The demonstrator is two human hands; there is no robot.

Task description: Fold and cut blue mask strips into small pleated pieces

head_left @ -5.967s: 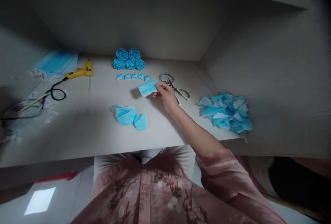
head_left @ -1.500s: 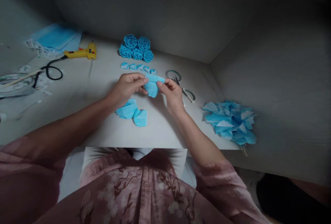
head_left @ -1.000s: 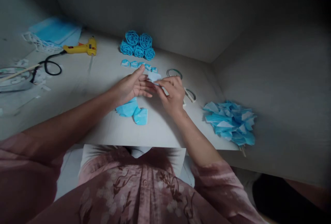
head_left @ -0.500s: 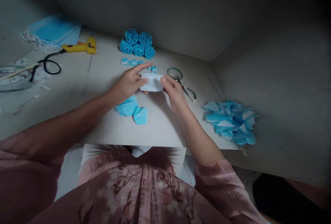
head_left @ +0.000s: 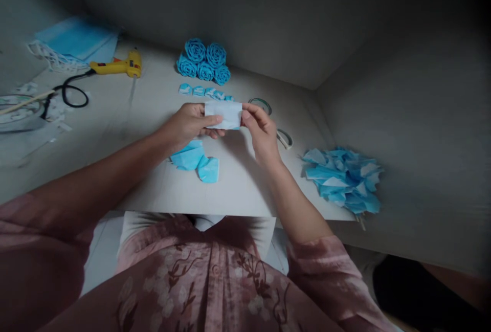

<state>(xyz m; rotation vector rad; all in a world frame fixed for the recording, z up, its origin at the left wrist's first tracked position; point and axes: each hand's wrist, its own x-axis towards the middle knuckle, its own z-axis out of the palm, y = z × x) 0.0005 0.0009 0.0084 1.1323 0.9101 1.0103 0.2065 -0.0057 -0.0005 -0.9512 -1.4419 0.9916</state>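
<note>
Between my two hands, above the table, is a small white piece of mask fabric (head_left: 229, 112) with a bit of blue at its lower edge. My left hand (head_left: 194, 121) grips its left side, thumb on the front and fingers behind. At the right edge my right hand (head_left: 262, 130) pinches it between thumb and fingers. Below my left hand, blue fabric pieces (head_left: 191, 158) lie on the table. Just beyond the hands is a row of small folded blue-and-white pieces (head_left: 198, 91). Scissors (head_left: 284, 139) lie partly hidden behind my right hand.
Several rolled blue fabric roses (head_left: 206, 60) are stacked at the back. A yellow glue gun (head_left: 117, 67) with a black cord lies left of them, near a pile of blue face masks (head_left: 74, 40). A ruffled blue fabric bunch (head_left: 343, 181) sits at the table's right edge.
The left forefinger, stretched out before, has folded in behind the fabric. The fabric is tilted up a little and shows flatter, and my right fingers now cover more of the scissors.
</note>
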